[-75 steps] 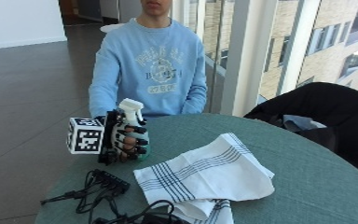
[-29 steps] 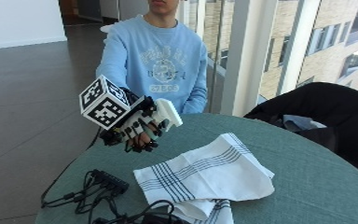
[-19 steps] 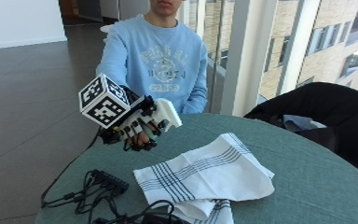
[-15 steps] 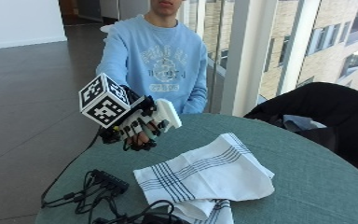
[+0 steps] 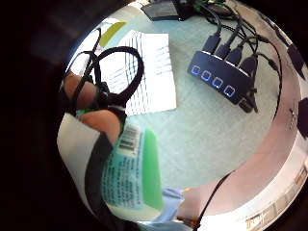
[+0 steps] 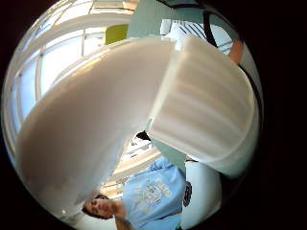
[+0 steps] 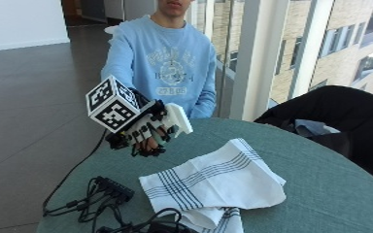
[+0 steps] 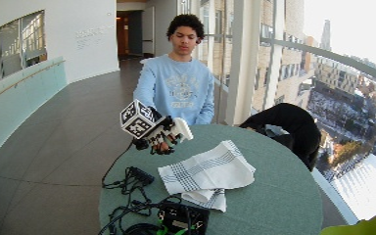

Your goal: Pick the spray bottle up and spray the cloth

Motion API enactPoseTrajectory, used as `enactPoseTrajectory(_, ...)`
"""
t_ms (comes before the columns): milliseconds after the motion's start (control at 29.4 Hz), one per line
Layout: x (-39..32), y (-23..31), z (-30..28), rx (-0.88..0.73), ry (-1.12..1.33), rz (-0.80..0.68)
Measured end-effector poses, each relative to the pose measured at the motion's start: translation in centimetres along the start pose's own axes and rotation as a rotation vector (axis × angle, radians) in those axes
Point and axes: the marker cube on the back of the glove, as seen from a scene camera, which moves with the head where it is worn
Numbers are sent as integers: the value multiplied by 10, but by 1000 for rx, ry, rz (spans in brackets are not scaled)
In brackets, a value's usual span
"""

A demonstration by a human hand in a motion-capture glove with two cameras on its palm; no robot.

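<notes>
The gloved right hand (image 7: 149, 132) is curling its fingers around the bottle (image 7: 178, 119), holding it in the air at the left centre of the outside view, above the near-left edge of the surface (image 7: 315, 194). The bottle's white spray head is sticking out past the fingers toward the cloth (image 7: 215, 182). In the little finger side palm view, the bottle's body (image 5: 132, 173) is showing green, with a pale printed label and a barcode, and bare fingertips (image 5: 101, 120) are pressing on it. The thumb side palm view is filled by the white ribbed collar and the spray head (image 6: 144, 110). The cloth, white with dark stripes, is lying rumpled on the green surface at the lower centre of the outside view, apart from the bottle. A black hub (image 7: 115, 187) is sitting at the lower left.
</notes>
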Motion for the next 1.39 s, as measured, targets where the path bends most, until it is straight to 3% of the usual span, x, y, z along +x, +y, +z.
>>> enactPoseTrajectory(544, -16, 0, 11, 3, -25, -55)
enactPoseTrajectory(985, -130, 27, 71, 87, -310, -466)
enactPoseTrajectory(1223, -199, 38, 145, 98, -498, -683)
enactPoseTrajectory(1393, -236, 40, 209, 34, -565, -748)
